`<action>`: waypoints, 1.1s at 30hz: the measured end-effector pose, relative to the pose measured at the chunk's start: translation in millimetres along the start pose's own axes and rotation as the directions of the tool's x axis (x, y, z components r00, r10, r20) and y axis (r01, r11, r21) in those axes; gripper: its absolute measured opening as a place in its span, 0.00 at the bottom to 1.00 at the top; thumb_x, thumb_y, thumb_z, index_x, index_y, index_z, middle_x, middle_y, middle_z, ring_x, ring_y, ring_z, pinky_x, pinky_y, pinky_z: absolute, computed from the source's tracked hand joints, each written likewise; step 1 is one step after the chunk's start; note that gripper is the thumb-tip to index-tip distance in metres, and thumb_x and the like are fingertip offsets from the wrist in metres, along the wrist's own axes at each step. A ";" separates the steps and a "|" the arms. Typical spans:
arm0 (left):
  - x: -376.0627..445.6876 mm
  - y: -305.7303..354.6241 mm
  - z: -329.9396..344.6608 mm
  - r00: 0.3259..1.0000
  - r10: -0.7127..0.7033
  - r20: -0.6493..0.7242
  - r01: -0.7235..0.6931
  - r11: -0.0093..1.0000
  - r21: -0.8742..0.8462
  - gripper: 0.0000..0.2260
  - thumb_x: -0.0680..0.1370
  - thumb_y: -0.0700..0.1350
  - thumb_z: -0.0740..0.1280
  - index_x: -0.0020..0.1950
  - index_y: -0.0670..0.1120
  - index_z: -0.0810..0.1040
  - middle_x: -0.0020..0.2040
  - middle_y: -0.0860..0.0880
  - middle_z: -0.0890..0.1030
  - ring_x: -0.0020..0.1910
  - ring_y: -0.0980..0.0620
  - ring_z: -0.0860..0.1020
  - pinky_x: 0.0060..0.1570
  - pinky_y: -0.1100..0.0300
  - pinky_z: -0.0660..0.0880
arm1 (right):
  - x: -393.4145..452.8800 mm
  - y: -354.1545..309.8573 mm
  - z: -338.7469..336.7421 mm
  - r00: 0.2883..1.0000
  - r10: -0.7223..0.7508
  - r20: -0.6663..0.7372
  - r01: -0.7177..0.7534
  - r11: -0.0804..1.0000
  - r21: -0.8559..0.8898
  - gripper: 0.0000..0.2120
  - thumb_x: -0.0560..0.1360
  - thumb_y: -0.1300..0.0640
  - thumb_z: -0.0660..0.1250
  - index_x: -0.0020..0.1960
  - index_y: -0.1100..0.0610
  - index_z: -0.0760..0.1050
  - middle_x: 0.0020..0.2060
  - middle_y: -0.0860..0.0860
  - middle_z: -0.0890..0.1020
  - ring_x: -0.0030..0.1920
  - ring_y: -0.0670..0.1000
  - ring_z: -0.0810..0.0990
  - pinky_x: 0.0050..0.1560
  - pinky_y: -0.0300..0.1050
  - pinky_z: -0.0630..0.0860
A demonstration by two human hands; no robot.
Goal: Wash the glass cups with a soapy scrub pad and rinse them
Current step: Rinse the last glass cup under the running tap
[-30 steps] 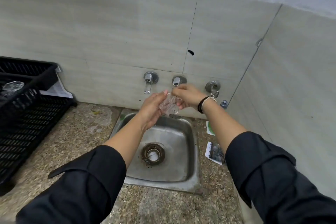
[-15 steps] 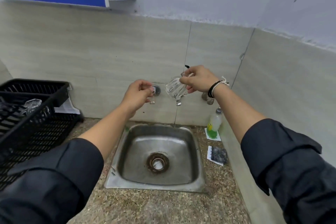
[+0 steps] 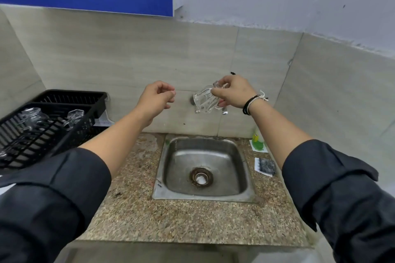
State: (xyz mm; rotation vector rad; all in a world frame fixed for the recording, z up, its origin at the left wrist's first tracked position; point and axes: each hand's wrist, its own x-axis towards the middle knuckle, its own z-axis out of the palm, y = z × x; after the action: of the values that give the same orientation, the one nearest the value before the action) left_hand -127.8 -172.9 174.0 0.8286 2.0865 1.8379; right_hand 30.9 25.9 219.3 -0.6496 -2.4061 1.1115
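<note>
My right hand point(image 3: 232, 92) grips a clear ribbed glass cup point(image 3: 203, 100), tilted on its side, high above the steel sink point(image 3: 203, 197) and in front of the wall taps. My left hand point(image 3: 156, 100) hangs level with it a little to the left, fingers curled loosely with nothing in them. A dark scrub pad point(image 3: 266, 165) lies on a white sheet on the counter right of the sink. Two more glass cups point(image 3: 32, 116) point(image 3: 74, 115) sit in the black rack at the left.
The black plastic dish rack point(image 3: 53, 134) fills the left counter. A bottle of green dish soap point(image 3: 257, 142) stands at the sink's back right corner. Tiled walls close in behind and on the right. The speckled granite counter point(image 3: 171, 220) runs along the front.
The hands have risen from under the tap and parted. My left hand left the cup, went to the tap handle and then drew back; my right hand kept the cup.
</note>
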 end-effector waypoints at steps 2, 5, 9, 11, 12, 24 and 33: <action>-9.2 2.3 -21.2 0.999 -0.011 -0.037 0.011 1.000 0.008 0.02 0.81 0.40 0.68 0.52 0.46 0.79 0.52 0.43 0.82 0.46 0.50 0.81 0.42 0.58 0.78 | -1.3 -9.8 13.5 1.000 -0.011 0.025 0.010 0.999 0.041 0.15 0.73 0.53 0.73 0.55 0.60 0.77 0.38 0.56 0.83 0.36 0.54 0.87 0.45 0.55 0.85; -21.2 4.4 -60.4 0.995 -0.005 -0.096 0.012 0.997 0.072 0.07 0.82 0.41 0.68 0.58 0.42 0.80 0.55 0.43 0.83 0.47 0.52 0.82 0.45 0.57 0.79 | 4.2 -26.7 40.5 0.994 -0.057 0.088 0.047 0.993 0.108 0.16 0.69 0.52 0.74 0.52 0.59 0.77 0.34 0.55 0.83 0.35 0.56 0.87 0.46 0.58 0.85; -40.7 -0.4 -117.0 0.969 -0.018 -0.247 0.044 0.994 0.100 0.04 0.81 0.41 0.69 0.56 0.44 0.81 0.53 0.44 0.83 0.47 0.51 0.83 0.44 0.56 0.79 | 16.2 -54.0 86.1 0.966 -0.136 0.220 0.101 0.981 0.163 0.14 0.70 0.54 0.73 0.52 0.60 0.77 0.32 0.55 0.83 0.34 0.55 0.86 0.47 0.58 0.84; -55.4 -3.0 -142.5 0.949 -0.019 -0.316 0.055 0.993 0.104 0.03 0.81 0.40 0.69 0.54 0.45 0.81 0.51 0.43 0.83 0.47 0.50 0.82 0.43 0.57 0.79 | 21.8 -70.9 112.0 0.939 -0.187 0.289 0.139 0.974 0.177 0.15 0.68 0.52 0.73 0.50 0.59 0.77 0.32 0.55 0.83 0.34 0.55 0.86 0.47 0.58 0.84; -64.4 -5.3 -154.2 0.937 -0.022 -0.349 0.062 0.993 0.104 0.03 0.81 0.39 0.68 0.54 0.44 0.80 0.51 0.43 0.83 0.47 0.50 0.82 0.44 0.57 0.78 | 25.4 -77.9 127.2 0.923 -0.213 0.321 0.159 0.970 0.184 0.15 0.68 0.52 0.73 0.50 0.59 0.77 0.32 0.56 0.83 0.34 0.55 0.86 0.47 0.59 0.84; -170.6 -61.1 -306.4 0.786 -0.136 -0.603 0.212 0.976 0.057 0.03 0.77 0.44 0.73 0.50 0.49 0.82 0.47 0.49 0.84 0.42 0.52 0.80 0.39 0.58 0.74 | -15.4 -193.1 313.5 0.718 -0.371 0.589 0.310 0.928 0.207 0.14 0.65 0.48 0.75 0.42 0.57 0.75 0.33 0.50 0.81 0.36 0.55 0.87 0.44 0.57 0.85; -152.7 -88.2 -394.4 0.841 -0.164 -0.515 0.207 0.978 0.027 0.02 0.80 0.41 0.70 0.52 0.47 0.81 0.46 0.51 0.81 0.42 0.53 0.79 0.40 0.60 0.75 | -23.4 -248.5 414.3 0.712 -0.343 0.612 0.549 0.816 -0.180 0.22 0.68 0.46 0.74 0.55 0.59 0.79 0.41 0.52 0.85 0.34 0.50 0.85 0.43 0.48 0.82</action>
State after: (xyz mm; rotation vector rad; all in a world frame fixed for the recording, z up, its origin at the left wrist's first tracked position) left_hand -234.6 -589.4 131.6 0.1319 2.4554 2.0335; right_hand -233.0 -375.5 162.2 0.2504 -3.0637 0.7124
